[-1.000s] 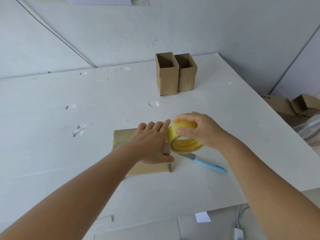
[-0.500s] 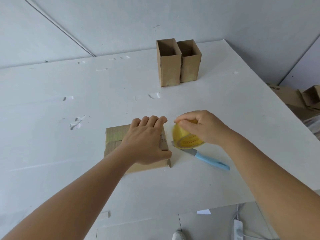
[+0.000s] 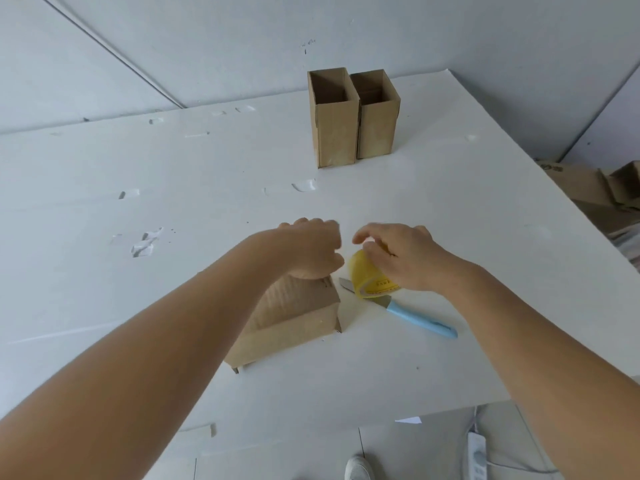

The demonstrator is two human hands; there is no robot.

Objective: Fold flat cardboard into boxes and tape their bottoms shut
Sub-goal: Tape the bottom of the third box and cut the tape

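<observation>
Left hand point(image 3: 311, 251) curled grip pressing top of cardboard box point(image 3: 294, 317) on white table point(image 3: 138, 306), right hand point(image 3: 405, 254) grip holding yellow tape roll point(image 3: 367, 280) over blue knife point(image 3: 415, 315), two finished boxes point(image 3: 353, 116) at far edge

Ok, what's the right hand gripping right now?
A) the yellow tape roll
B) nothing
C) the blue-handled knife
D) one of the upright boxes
A: the right hand is closed over the yellow tape roll, while the blue-handled knife lies untouched on the table.

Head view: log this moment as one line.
left hand: on brown cardboard box | right hand: grips yellow tape roll | blue-handled knife: on white table
</observation>
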